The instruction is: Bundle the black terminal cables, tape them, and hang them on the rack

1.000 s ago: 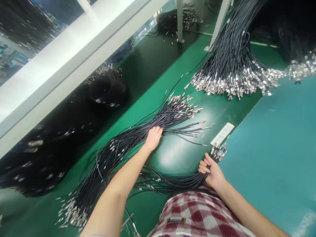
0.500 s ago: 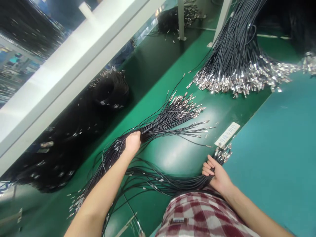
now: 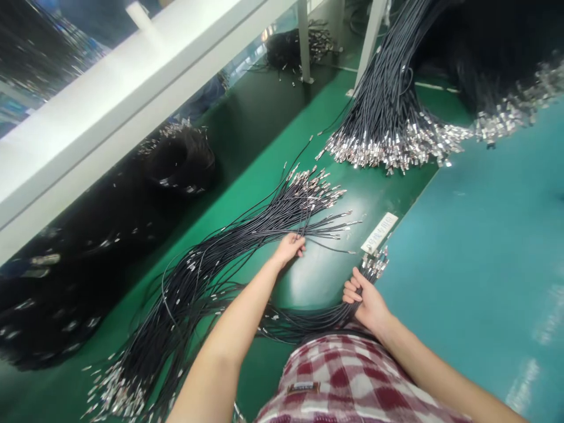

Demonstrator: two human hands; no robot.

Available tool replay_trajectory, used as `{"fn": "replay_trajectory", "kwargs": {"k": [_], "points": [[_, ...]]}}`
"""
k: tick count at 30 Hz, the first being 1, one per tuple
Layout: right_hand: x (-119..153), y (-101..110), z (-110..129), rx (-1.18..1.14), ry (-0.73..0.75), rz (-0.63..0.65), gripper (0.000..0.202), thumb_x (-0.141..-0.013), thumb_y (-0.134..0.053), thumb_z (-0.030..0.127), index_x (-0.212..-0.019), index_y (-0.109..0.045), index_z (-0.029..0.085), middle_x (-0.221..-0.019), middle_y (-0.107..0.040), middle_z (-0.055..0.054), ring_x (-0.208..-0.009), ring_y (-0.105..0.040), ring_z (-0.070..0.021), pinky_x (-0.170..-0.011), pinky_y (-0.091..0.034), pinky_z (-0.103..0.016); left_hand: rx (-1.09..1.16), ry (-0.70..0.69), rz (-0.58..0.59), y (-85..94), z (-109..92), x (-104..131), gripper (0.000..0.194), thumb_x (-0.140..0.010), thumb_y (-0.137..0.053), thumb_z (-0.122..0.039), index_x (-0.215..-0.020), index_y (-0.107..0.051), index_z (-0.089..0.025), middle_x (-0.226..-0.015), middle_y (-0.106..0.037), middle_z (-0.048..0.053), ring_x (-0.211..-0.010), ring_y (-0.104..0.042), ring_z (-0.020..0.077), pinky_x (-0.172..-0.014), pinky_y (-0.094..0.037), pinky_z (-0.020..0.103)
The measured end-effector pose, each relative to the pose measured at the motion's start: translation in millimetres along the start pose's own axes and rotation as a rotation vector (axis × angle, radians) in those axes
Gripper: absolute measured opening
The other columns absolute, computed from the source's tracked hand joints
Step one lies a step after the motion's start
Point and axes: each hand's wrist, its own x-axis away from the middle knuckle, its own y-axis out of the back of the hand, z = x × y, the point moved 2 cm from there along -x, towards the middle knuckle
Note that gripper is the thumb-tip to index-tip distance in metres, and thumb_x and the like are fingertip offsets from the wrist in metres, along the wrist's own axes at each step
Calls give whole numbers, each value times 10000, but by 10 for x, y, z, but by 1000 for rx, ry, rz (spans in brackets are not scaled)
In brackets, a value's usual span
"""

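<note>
A bundle of black cables [image 3: 326, 317] with silver metal ends [image 3: 375, 262] is wrapped in the fingers of my right hand [image 3: 362, 296], close to my waist, its ends poking out above the fist. My left hand [image 3: 291, 247] pinches at the near edge of a larger pile of black cables [image 3: 247, 226] spread over the green surface [image 3: 308, 288]. A thin strand runs up from its fingertips; how many cables it grips is hidden. That pile's metal ends fan out just beyond the hand.
A white label strip [image 3: 379, 232] with writing lies near the surface's edge. Thick hanks of black cables [image 3: 392, 111] hang over the far right side. A white beam [image 3: 110, 100] crosses the upper left, with dark cable coils [image 3: 176, 158] below it.
My left hand has let go of the middle of the cable pile and moved right to the loose strands near its metal ends. My right hand keeps its bundle. The view has shifted slightly.
</note>
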Motion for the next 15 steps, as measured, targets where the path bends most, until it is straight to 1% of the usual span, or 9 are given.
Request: {"fn": "replay_trajectory", "kwargs": {"k": [1, 2, 3, 4, 5, 7, 10, 12, 15], "points": [[16, -10, -7, -3, 14, 10, 507, -724, -812, 417, -596, -376, 192, -518, -339, 93, -364, -238, -18, -349, -279, -162, 30, -16, -17, -14, -115, -63, 223, -936, -461, -334, -852, -547, -146, -514, -479, -74, -386, -405, 63, -485, -331, 198], [35, -21, -12, -2, 34, 20, 466, -701, -830, 417, -617, -436, 183, -524, -346, 94, -369, -240, -16, -352, -277, -158, 64, -37, -22, -31, -203, -60, 275, -947, -435, -367, -863, -563, -138, -482, -435, -86, -377, -366, 59, -469, -298, 194], [54, -35, -16, 7, 59, 32, 413, -679, -848, 407, -663, -508, 172, -535, -360, 93, -375, -246, -14, -355, -277, -154, 109, -62, -9, -57, -255, 9, 313, -944, -438, -403, -873, -580, -133, -460, -402, -93, -373, -336, 58, -456, -268, 193], [75, -51, -16, 23, 87, 47, 374, -658, -864, 388, -735, -576, 162, -546, -374, 93, -381, -253, -13, -360, -275, -150, 167, -87, 20, -94, -269, 134, 344, -930, -459, -444, -885, -593, -130, -450, -391, -95, -374, -319, 58, -445, -245, 194], [95, -71, -13, 43, 118, 61, 373, -639, -877, 365, -818, -625, 156, -558, -387, 93, -385, -255, -11, -363, -272, -147, 231, -106, 64, -145, -249, 302, 374, -910, -487, -487, -903, -601, -130, -452, -406, -91, -375, -314, 58, -436, -230, 196], [133, -118, 3, 79, 175, 82, 426, -617, -891, 328, -938, -668, 159, -581, -411, 92, -387, -245, -4, -365, -262, -145, 350, -112, 154, -283, -137, 693, 443, -872, -523, -562, -945, -605, -132, -475, -461, -77, -371, -307, 57, -419, -214, 200], [182, -197, 32, 97, 231, 110, 436, -623, -883, 331, -976, -687, 170, -628, -469, 75, -392, -235, -1, -362, -262, -157, 372, -90, 207, -536, 54, 1193, 484, -863, -529, -600, -958, -611, -133, -500, -501, -63, -394, -335, 65, -434, -247, 206], [213, -241, 41, 113, 257, 108, 400, -614, -886, 340, -919, -690, 171, -663, -511, 59, -402, -249, -1, -363, -265, -163, 339, -108, 193, -683, 122, 1374, 472, -877, -525, -588, -941, -624, -131, -519, -510, -51, -452, -398, 79, -483, -303, 210], [255, -273, 35, 147, 286, 60, 362, -576, -906, 330, -765, -652, 156, -692, -563, 36, -410, -279, -2, -362, -265, -173, 328, -123, 173, -801, 152, 1436, 470, -881, -526, -591, -922, -625, -133, -562, -531, -37, -499, -437, 87, -519, -334, 216]]}}
